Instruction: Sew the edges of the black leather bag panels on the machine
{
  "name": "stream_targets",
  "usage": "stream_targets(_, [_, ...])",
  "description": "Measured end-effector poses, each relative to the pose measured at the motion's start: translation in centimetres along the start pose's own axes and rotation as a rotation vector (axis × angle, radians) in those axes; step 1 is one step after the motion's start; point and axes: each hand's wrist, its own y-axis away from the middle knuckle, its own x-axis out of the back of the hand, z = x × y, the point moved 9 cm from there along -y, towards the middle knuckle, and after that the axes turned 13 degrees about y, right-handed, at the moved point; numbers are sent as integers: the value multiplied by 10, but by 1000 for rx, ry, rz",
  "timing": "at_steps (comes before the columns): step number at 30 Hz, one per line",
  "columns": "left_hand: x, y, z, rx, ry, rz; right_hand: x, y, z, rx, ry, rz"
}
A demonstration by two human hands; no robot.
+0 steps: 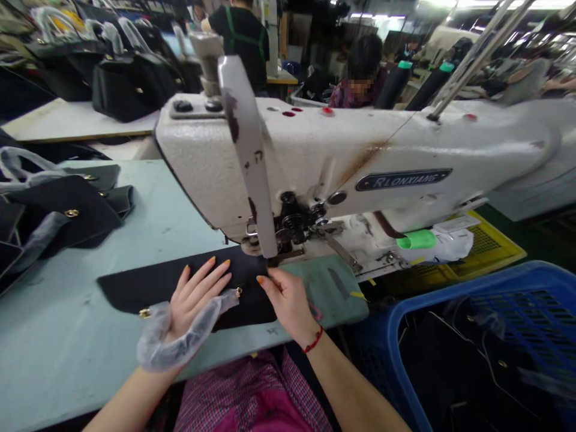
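Black flap (153, 285) on the pale green table (67, 336), its far edge at the foot of your sewing machine (360, 156).

Your open left hand (193, 306), in a crinkled plastic sleeve (180, 339), and open right hand (288, 303) press it flat; brass-studded flaps (72, 210) lie piled left, dark pieces fill the blue crate (450, 312).

floor (508, 228) — dark green | light — overhead strip lamps (490, 4) | furniture — pale worktable (76, 120) behind

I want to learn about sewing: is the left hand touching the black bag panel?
Touching. The head view shows the left hand lying flat on the black bag panel, with no gap showing between them.
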Motion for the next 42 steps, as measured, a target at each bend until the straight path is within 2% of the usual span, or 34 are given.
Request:
stream_targets(3, [19, -5, -8, -94, 97, -79, -9, 0, -1, -22, -125, 8])
stream_targets(7, [25, -12, 14, -169, 112, -182, -15, 2, 6, -82, -261, -28])
stream_targets(11, [24, -13, 36, -129, 101, -80, -11, 3, 16, -135, -285, -71])
stream_targets(13, [21, -11, 42, -124, 109, -55, -9, 2, 17, -132, -293, -82])
stream_targets(17, [18, -10, 34, -66, 124, -52, -7, 2, 14, -129, -292, -90])
stream_targets(21, [17, -8, 33, -131, 121, -123, -6, 3, 10, -154, -243, -84])
stream_targets(25, [12, -7, 24, -89, 68, -191, -4, 2, 10, -171, -185, -78])
stream_targets(31, [5, -12, 6, -158, 21, -211, -4, -8, 13, -186, -142, -79])
stream_targets(35, [9, -24, 3, -109, 24, -156, 0, -14, 10, -163, -68, -60])
stream_targets(38, [10, -28, 2, -73, 15, -147, 4, -9, 8, -145, -17, -57])
stream_targets(42, [11, -27, -2, -200, 5, -181, 2, 15, 10, -142, -37, -110])
